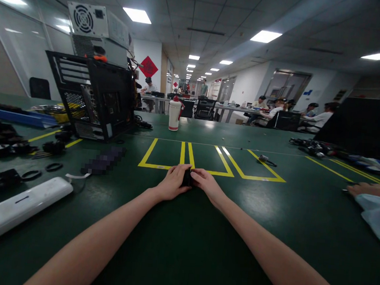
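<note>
My left hand (173, 182) and my right hand (206, 183) meet at the middle of the green table (180, 248), just in front of yellow taped boxes (208, 162). Both close around a small black part (187, 177), which is mostly hidden between the fingers. What the part is I cannot tell.
An open black computer case (94, 98) with a power supply (96, 30) on top stands at the back left. A white bottle (174, 113) stands behind the boxes. A white bar (14, 209) and black rings lie left. A small tool (266, 160) lies right. Another person's hand (368, 191) rests far right.
</note>
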The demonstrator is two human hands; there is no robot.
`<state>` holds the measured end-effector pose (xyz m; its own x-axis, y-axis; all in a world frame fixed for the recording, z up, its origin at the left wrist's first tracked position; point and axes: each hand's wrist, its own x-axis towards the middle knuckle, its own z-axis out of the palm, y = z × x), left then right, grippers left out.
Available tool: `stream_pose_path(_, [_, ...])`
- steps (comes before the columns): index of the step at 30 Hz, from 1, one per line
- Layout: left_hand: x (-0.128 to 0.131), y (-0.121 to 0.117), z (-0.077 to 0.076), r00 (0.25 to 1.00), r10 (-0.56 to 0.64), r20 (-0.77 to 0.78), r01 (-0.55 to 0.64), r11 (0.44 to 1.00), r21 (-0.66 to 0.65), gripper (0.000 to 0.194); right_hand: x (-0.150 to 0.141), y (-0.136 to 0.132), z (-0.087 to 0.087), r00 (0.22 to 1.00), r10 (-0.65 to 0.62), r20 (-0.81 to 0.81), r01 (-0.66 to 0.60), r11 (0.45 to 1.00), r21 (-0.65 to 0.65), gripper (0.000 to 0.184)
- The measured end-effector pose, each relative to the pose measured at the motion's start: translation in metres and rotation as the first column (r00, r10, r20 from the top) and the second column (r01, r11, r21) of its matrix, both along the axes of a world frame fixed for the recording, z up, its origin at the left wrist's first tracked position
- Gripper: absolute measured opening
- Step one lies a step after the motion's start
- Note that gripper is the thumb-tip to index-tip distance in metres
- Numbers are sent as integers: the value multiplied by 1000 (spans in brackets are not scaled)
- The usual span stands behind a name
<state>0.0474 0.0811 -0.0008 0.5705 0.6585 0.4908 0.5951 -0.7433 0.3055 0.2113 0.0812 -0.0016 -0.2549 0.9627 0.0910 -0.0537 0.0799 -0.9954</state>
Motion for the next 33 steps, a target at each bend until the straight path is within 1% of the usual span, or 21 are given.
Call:
stream_pose_path(2, [0,0,0,1000,0,-5,0,1000,3,61,1,1,1,1000,23,-3,-23,1000,6,30])
stream_pose_path(5, [0,2,-2,1000,8,-3,-7,1000,9,61,2,-2,3,999,54,-2,-53,996,66,31])
stream_pose_path(9, [1,5,-6,1000,15,3,-15,999,30,63,-1,-4,3,1000,13,-16,-12,997,70,24])
stream_pose_path(13, [1,5,-5,1000,11,3,-11,999,37,62,-1,1,-1,1000,-28,-7,28,999,23,29])
stream_pose_path(15, [0,4,-4,1000,8,4,-8,999,32,61,1,2,0,1000,-6,8,6,999,34,30])
stream_pose_path(19, [0,3,-4,1000,4,11,-5,1000,24,61,4,-2,3,999,52,14,-54,993,104,33])
stream_pose_path(22, [0,3,-4,1000,5,12,-5,1000,18,62,2,-2,3,1000,24,11,-25,996,87,26])
stream_pose_path(25, [1,2,-3,1000,5,11,-5,1000,8,61,-1,1,1,999,-36,15,35,999,32,28])
stream_pose_path(27, [1,2,-3,1000,7,12,-7,1000,6,61,-2,2,0,999,-48,18,48,999,-3,30])
stream_pose_path(29, [0,1,-2,1000,8,10,-8,1000,2,61,-1,1,1,1000,-20,21,20,1000,14,29])
stream_pose_path(31, [0,1,-1,1000,6,6,-6,1000,-7,61,1,-2,3,999,23,23,-24,998,66,31])
stream_pose_path(33, [0,1,-2,1000,7,7,-7,1000,-8,61,2,-4,4,999,38,13,-39,996,85,32])
